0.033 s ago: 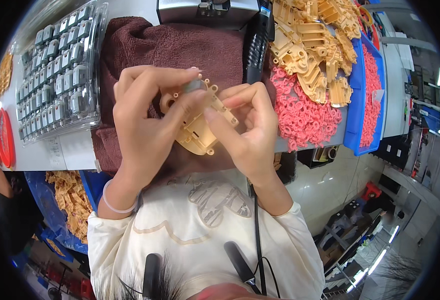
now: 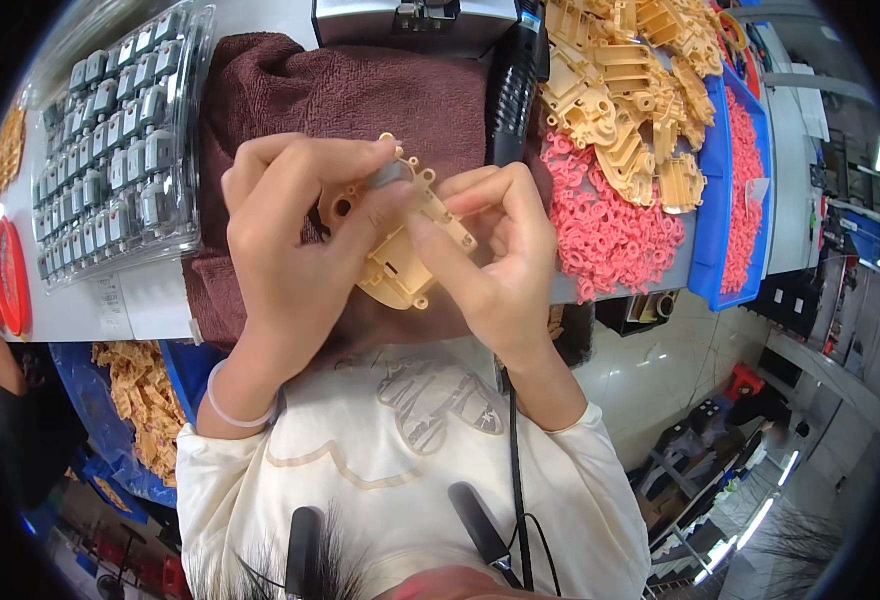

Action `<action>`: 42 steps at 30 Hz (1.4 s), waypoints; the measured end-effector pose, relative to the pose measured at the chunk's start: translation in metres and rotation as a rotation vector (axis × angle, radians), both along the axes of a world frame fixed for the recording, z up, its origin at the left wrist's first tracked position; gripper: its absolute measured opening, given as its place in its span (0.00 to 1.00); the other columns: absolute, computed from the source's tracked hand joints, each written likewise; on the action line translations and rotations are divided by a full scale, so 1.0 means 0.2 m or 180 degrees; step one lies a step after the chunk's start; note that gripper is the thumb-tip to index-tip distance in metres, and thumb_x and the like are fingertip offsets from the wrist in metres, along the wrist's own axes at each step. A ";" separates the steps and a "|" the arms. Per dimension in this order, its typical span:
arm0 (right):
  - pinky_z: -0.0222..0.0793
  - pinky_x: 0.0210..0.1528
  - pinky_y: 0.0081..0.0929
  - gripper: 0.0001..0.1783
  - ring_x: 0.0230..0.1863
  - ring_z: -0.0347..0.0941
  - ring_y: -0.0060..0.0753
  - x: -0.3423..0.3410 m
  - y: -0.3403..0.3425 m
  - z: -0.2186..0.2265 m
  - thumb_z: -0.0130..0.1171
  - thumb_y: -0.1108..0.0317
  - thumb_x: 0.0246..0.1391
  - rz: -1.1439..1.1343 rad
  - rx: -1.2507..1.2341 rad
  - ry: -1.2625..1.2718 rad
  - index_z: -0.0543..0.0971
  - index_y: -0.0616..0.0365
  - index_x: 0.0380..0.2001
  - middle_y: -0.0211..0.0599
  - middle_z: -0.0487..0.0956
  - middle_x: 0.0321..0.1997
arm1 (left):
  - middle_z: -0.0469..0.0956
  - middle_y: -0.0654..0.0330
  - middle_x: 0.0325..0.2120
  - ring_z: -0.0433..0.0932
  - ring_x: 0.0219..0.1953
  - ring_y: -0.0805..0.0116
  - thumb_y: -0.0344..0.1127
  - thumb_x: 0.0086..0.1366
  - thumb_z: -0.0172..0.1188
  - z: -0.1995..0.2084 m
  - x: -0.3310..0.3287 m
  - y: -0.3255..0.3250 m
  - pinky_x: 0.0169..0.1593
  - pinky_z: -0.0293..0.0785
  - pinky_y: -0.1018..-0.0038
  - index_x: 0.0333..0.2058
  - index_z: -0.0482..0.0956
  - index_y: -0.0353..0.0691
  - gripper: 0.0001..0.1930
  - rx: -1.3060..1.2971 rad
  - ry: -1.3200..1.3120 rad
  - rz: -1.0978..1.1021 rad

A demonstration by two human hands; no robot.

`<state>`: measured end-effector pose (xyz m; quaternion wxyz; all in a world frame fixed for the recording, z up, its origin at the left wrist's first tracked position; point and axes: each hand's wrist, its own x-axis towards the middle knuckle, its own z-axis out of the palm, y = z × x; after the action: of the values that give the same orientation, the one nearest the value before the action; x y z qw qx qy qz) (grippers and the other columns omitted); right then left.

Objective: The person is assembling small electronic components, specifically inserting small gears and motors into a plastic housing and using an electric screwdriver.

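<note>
Above the brown towel (image 2: 360,85), a yellow plastic housing (image 2: 395,280) is held up between both hands. My right hand (image 2: 495,260) grips its right edge, thumb on the near face and fingers curled behind. My left hand (image 2: 295,230) is closed over the upper left part, thumb and fingers around a small grey motor-like part (image 2: 390,174) that sits against the housing. The left thumb is blurred and hides some of that part. A round hole shows in the housing beside the left palm.
A clear tray (image 2: 192,200) of small grey motors lies left. On the right are a pile of yellow housings (image 2: 625,90), loose pink rings (image 2: 610,230) and a blue bin (image 2: 705,265). A black-handled tool (image 2: 513,95) and a metal device (image 2: 415,22) stand behind the towel.
My left hand has shifted slightly, its thumb and fingertips moving a little on the housing. More of the housing's top tip and round hole shows. My right hand keeps its grip.
</note>
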<state>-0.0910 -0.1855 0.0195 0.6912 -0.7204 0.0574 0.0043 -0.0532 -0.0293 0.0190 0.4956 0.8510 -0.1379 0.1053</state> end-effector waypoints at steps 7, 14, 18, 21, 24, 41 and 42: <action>0.74 0.36 0.20 0.14 0.35 0.76 0.21 0.00 0.01 -0.07 0.65 0.78 0.50 -0.0114 0.0103 -0.0397 0.67 0.63 0.34 0.39 0.75 0.36 | 0.80 0.67 0.34 0.74 0.41 0.63 0.30 0.46 0.71 0.00 0.00 -0.03 0.45 0.66 0.70 0.34 0.82 0.43 0.13 0.0910 -0.1149 0.0283; 0.71 0.43 0.20 0.13 0.41 0.74 0.23 -0.01 0.02 -0.06 0.61 0.81 0.54 -0.0030 0.0251 -0.0430 0.66 0.62 0.36 0.41 0.74 0.40 | 0.79 0.63 0.33 0.77 0.42 0.60 0.30 0.46 0.70 0.05 -0.01 -0.04 0.46 0.70 0.67 0.33 0.82 0.40 0.13 0.1346 -0.1440 0.0156; 0.71 0.43 0.20 0.13 0.40 0.74 0.23 -0.01 0.03 -0.07 0.62 0.80 0.54 -0.0105 0.0270 -0.0432 0.67 0.62 0.36 0.41 0.74 0.40 | 0.79 0.61 0.33 0.78 0.41 0.59 0.29 0.46 0.68 0.07 -0.01 -0.03 0.42 0.73 0.67 0.33 0.81 0.39 0.12 0.1365 -0.1372 0.0138; 0.70 0.43 0.20 0.14 0.41 0.73 0.23 -0.01 0.01 -0.11 0.63 0.79 0.53 -0.0023 -0.0043 -0.0596 0.67 0.63 0.36 0.40 0.74 0.40 | 0.79 0.57 0.30 0.79 0.40 0.57 0.22 0.45 0.70 0.13 0.03 -0.04 0.42 0.75 0.67 0.31 0.82 0.34 0.12 0.1409 -0.1340 -0.0231; 0.69 0.44 0.20 0.15 0.41 0.73 0.23 -0.02 0.01 -0.11 0.64 0.79 0.53 0.0053 -0.0396 -0.0834 0.67 0.63 0.37 0.41 0.74 0.41 | 0.79 0.56 0.29 0.79 0.38 0.58 0.21 0.44 0.69 0.20 0.04 -0.03 0.40 0.76 0.68 0.31 0.82 0.34 0.12 0.1724 -0.1329 -0.0366; 0.68 0.42 0.17 0.14 0.40 0.71 0.19 0.00 0.02 -0.12 0.62 0.80 0.54 0.0016 -0.0113 -0.0642 0.65 0.62 0.36 0.37 0.73 0.38 | 0.75 0.59 0.26 0.75 0.32 0.60 0.22 0.46 0.68 0.19 0.04 -0.07 0.36 0.72 0.68 0.28 0.80 0.34 0.09 0.1583 -0.1070 -0.0295; 0.68 0.42 0.17 0.14 0.40 0.71 0.19 0.00 0.03 -0.12 0.62 0.80 0.54 0.0016 -0.0104 -0.0637 0.65 0.62 0.36 0.37 0.73 0.38 | 0.74 0.59 0.25 0.74 0.32 0.60 0.22 0.46 0.68 0.20 0.05 -0.07 0.35 0.71 0.68 0.28 0.80 0.34 0.09 0.1518 -0.0967 -0.0338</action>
<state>-0.0912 -0.1804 -0.0047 0.6816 -0.7285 -0.0138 -0.0669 -0.0438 -0.0436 0.0580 0.2600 0.9096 -0.2759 0.1701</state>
